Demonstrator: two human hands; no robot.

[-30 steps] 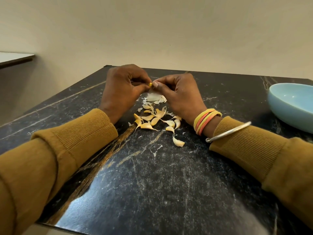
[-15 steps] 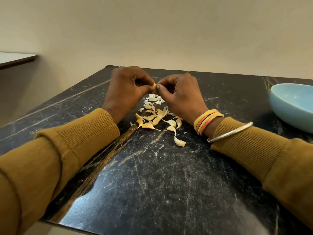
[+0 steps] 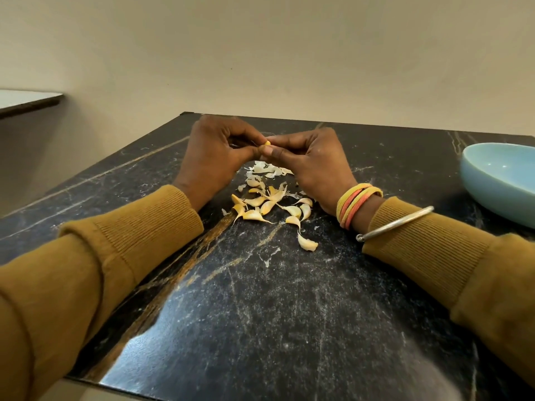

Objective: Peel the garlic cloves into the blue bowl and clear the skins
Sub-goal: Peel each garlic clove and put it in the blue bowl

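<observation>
**Both hands pinch one clove above the pile**

The left hand (image 3: 214,157) and right hand (image 3: 312,166) meet fingertip to fingertip above the dark marbled counter (image 3: 260,299), each with its fingers curled in. Between them sits a small yellow clove (image 3: 267,143), pinched by the thumb and fingers of both hands, with only its tip showing.

Directly under the hands, white papery skins (image 3: 265,169) lie scattered on the counter. Between the two wrists, pale yellow cloves (image 3: 272,204) with thin tails lie in a loose heap (one lies apart on the near side, by the right wrist).

The blue bowl (image 3: 498,180) stands well off to the right of the right hand, partly cut off by the frame edge. The right wrist wears yellow and orange bands (image 3: 356,202), with a silver bangle (image 3: 396,224) just behind them over a mustard sleeve (image 3: 428,244).
</observation>
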